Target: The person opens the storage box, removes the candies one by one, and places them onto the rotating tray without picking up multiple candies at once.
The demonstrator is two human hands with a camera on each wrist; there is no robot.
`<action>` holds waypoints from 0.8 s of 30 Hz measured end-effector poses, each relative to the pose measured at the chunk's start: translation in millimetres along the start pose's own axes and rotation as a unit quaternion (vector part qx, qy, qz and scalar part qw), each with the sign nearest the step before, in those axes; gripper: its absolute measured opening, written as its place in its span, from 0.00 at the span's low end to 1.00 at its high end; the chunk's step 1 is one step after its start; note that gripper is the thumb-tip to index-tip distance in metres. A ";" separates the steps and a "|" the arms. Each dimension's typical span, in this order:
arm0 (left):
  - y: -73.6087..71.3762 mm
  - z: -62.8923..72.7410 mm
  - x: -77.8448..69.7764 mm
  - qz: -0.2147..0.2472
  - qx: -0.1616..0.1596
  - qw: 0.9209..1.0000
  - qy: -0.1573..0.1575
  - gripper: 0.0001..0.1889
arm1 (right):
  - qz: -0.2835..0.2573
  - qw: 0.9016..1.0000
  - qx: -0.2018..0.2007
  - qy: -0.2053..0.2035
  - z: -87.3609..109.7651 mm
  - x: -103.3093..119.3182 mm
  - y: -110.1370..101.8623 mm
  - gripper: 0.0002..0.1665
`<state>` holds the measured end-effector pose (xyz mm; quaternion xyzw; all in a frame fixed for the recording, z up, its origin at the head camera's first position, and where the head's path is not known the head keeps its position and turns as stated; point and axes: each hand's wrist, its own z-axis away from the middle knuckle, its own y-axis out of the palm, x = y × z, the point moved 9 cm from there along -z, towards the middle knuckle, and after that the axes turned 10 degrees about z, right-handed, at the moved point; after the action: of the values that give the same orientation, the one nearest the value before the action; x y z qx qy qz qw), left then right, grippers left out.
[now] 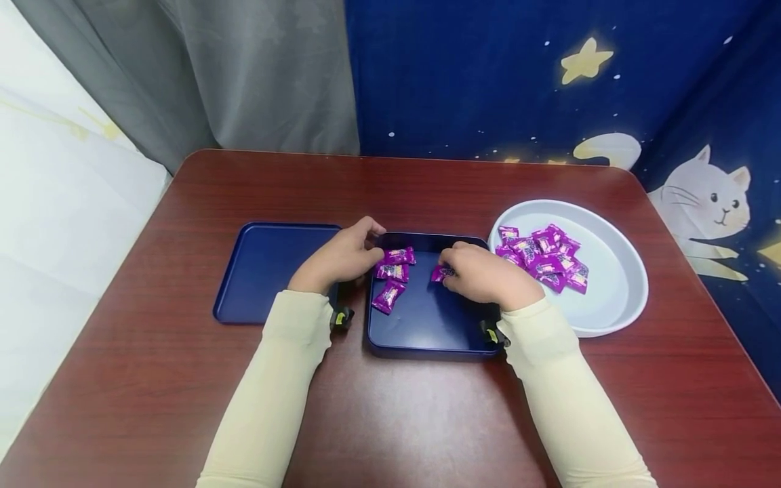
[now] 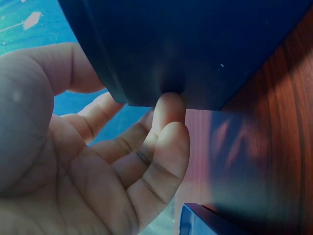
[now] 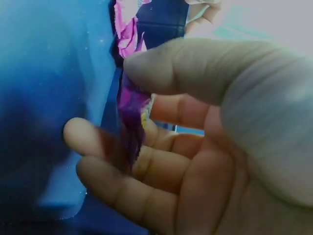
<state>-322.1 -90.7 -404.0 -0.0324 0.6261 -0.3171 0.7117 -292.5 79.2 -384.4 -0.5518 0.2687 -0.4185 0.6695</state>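
Observation:
A dark blue rectangular tin box (image 1: 427, 318) sits at the middle of the table. My left hand (image 1: 343, 257) holds its back left corner; in the left wrist view, fingertips (image 2: 170, 105) touch the outer wall. Three purple-wrapped candies (image 1: 388, 297) lie inside along the left side. Over the box's right half, my right hand (image 1: 485, 274) pinches another purple candy (image 3: 132, 107) between thumb and fingers. A round white tray (image 1: 613, 298) at the right bears a pile of such candies (image 1: 549, 254).
Left of the box lies a flat blue lid (image 1: 268, 271), partly behind my left hand and sleeve. The white tray stands close against the box's right side. Grey and blue curtains (image 1: 464, 81) hang behind the reddish-brown table (image 1: 403, 420).

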 end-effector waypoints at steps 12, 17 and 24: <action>1.0 0.5 -4.3 -0.009 -0.001 1.000 0.001 0.20 | -0.021 0.999 -0.025 0.002 3.7 -2.0 -9.9 0.12; 2.7 -0.2 -3.0 -0.008 0.004 1.000 -0.003 0.20 | -0.022 0.999 -0.032 -0.004 5.8 0.5 -15.0 0.13; -0.1 0.1 -0.7 -0.013 0.003 1.000 -0.003 0.21 | -0.028 0.998 -0.047 -0.016 8.3 9.2 -25.2 0.15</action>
<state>-322.0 -90.5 -403.3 -0.0396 0.6225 -0.3281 0.7094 -287.6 74.5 -357.2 -0.5965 0.2623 -0.4151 0.6349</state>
